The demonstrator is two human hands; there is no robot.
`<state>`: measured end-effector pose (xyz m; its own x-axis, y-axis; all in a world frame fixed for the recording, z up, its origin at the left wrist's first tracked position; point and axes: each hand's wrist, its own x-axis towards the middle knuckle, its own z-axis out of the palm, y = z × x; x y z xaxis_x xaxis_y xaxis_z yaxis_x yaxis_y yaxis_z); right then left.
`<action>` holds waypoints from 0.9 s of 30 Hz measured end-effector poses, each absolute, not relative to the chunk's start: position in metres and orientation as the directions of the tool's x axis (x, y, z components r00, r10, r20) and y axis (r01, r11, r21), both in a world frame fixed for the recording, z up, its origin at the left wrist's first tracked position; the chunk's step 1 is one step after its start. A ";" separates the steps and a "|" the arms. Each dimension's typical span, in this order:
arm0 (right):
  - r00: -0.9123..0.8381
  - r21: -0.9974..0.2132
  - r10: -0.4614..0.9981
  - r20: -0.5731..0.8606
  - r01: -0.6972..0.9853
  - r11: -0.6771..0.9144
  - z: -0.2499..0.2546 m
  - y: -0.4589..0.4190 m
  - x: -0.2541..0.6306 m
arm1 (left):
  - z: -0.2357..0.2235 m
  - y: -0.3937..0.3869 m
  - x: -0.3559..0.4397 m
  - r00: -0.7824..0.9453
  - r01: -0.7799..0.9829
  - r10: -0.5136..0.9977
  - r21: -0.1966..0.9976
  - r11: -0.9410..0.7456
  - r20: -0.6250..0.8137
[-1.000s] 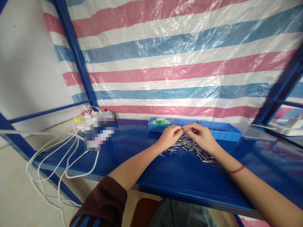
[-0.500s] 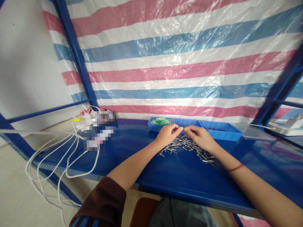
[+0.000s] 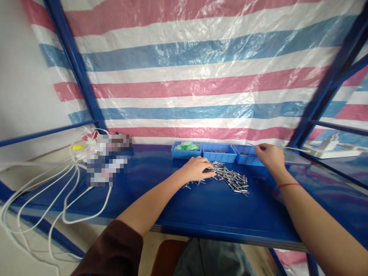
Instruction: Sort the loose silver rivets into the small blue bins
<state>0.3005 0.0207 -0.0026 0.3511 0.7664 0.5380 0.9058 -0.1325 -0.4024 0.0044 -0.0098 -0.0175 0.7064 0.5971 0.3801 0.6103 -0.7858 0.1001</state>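
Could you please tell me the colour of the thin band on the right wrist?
The thin wristband is red, seen in the head view.

Dark brown sleeve (image 3: 115, 245); thin red wristband (image 3: 289, 184); grey-blue trousers (image 3: 211, 257).

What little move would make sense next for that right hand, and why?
I'd probably lower the right hand a little and let the thin piece drop into the right-hand blue bin. The piece sticks out from its pinched fingertips, right by that bin, while the left hand is at the loose metal pile.
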 end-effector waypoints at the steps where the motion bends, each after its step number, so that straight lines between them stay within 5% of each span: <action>1: 0.333 -0.386 0.773 0.540 0.914 -0.124 -0.004 0.022 0.301 | -0.014 -0.009 0.003 0.693 0.610 0.587 0.092 -0.787 0.419; 6: 0.217 -0.286 0.806 0.551 0.956 -0.062 -0.002 0.022 0.296 | 0.010 0.005 -0.024 0.374 0.825 0.684 0.112 -0.554 0.626; 10: 0.207 -0.205 0.843 0.496 0.972 -0.118 -0.001 0.020 0.293 | 0.017 0.028 -0.076 -0.146 0.962 0.699 0.266 -0.065 0.700; 13: 0.206 -0.117 0.823 0.529 0.979 -0.169 -0.004 0.020 0.291 | 0.011 0.045 -0.125 -0.559 0.829 0.529 0.435 0.351 0.638; 27: -0.118 0.040 0.623 0.773 0.990 0.139 -0.008 0.036 0.291 | -0.024 0.105 -0.231 -0.742 0.659 0.469 0.397 0.639 0.479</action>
